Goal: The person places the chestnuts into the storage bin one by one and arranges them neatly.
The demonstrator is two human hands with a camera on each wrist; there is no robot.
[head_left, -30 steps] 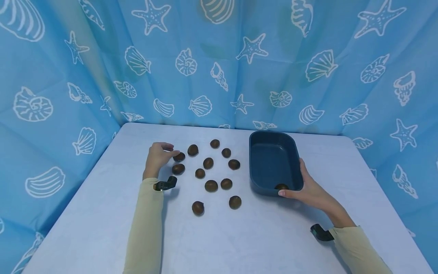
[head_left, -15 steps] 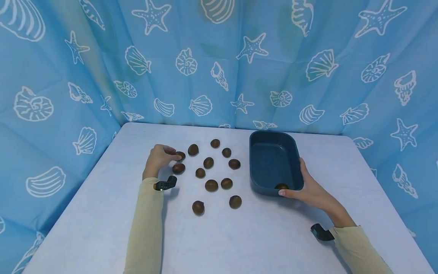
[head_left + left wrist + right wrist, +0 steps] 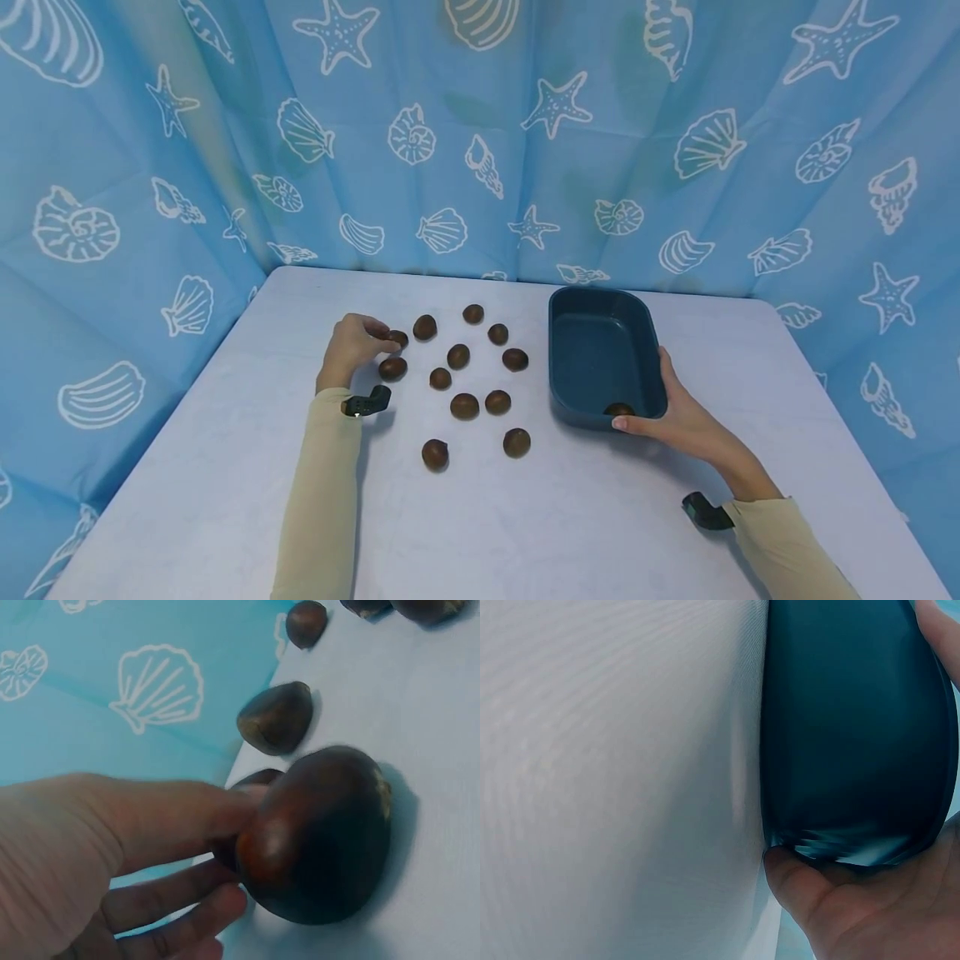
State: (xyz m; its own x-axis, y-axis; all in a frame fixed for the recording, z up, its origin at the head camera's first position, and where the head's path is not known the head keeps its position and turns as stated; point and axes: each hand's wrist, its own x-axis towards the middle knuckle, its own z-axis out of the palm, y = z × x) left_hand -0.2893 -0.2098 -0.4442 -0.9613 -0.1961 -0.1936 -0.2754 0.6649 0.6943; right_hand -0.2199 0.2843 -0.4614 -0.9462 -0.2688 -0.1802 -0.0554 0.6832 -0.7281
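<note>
My left hand [image 3: 354,346] is at the left group of chestnuts, thumb and fingers pinching a chestnut [image 3: 398,338] that they partly hide. Just nearer lies another chestnut [image 3: 393,369], which looks large in front of the fingers in the left wrist view. On the right, a dark blue rectangular tub [image 3: 600,354] is gripped at its near right corner by my right hand [image 3: 686,421], thumb at the near rim and fingers along the right side. One chestnut [image 3: 619,409] lies inside the tub by the near wall, its lower part hidden.
Several loose brown chestnuts [image 3: 464,407] are spread over the white tabletop [image 3: 600,533] between the hand and the tub. Behind and beside the table hangs a blue curtain [image 3: 465,100] with white shell prints.
The left hand's thumb and fingers have closed in around the far left chestnut. The right hand and tub stay where they were.
</note>
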